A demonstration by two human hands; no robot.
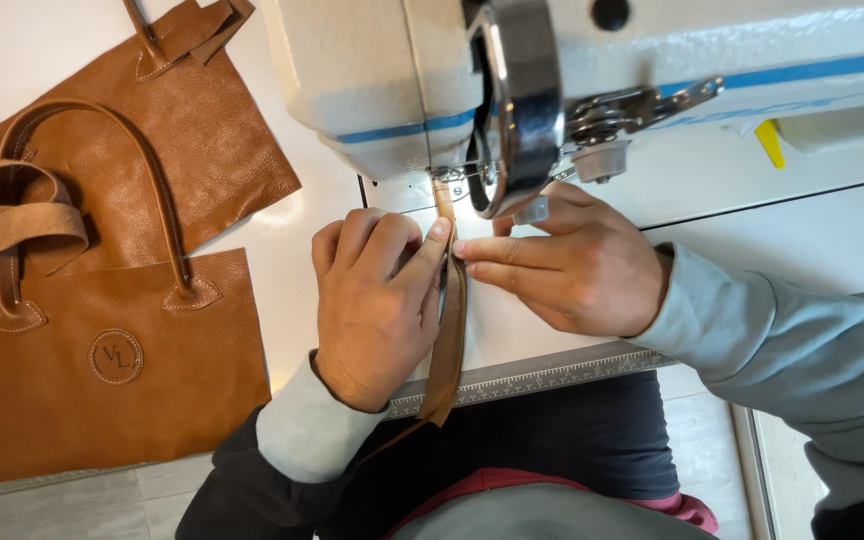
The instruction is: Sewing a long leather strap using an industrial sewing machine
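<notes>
A narrow brown leather strap [449, 340] runs from the table's front edge up under the head of a white sewing machine [402, 70]. My left hand [372, 300] rests on the table just left of the strap, its fingers curled and the fingertips pressing the strap's edge. My right hand [572, 265] lies flat on the right side, fingers pointing left and touching the strap near the needle area [452, 185]. Both hands pinch the strap between them.
Two brown leather bag panels with handles [112, 370] [172, 130] lie on the white table [292, 250] at the left. A loose leather strip [12, 230] drapes over them. A ruler strip [552, 375] lines the table's front edge. The machine's handwheel [522, 100] overhangs my hands.
</notes>
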